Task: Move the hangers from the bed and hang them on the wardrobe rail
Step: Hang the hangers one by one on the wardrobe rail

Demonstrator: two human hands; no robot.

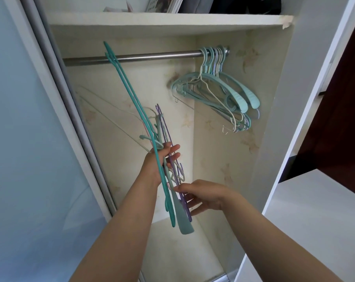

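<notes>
Both of my forearms are reaching up from six o'clock toward the open wardrobe. I am gripping a bundle of hangers (164, 159) in my left hand (162, 159), fingers curled round the middle of the bunch, so that it is standing nearly on end, tilted with its top toward eleven o'clock. Teal, purple, white and pale pink ones are all mixed together in it; the longest teal arm is crossing in front of the rail (132, 58) near its ten o'clock end, though I cannot tell whether it is touching. My right hand (203, 197) is coming in from four o'clock and pinching at the lower part of the bundle, thumb on top and fingers underneath, closing on the purple and teal ends there.

Up at one o'clock, a cluster of hung hangers (219, 88) is sitting with hooks over the rail, packed tight against its right end beside the wardrobe's side wall (274, 98), and swinging out at a slant. Overhead at twelve o'clock, the shelf (162, 19) is carrying books and dark folded things. A frosted sliding door (30, 139) is filling the nine o'clock side
</notes>
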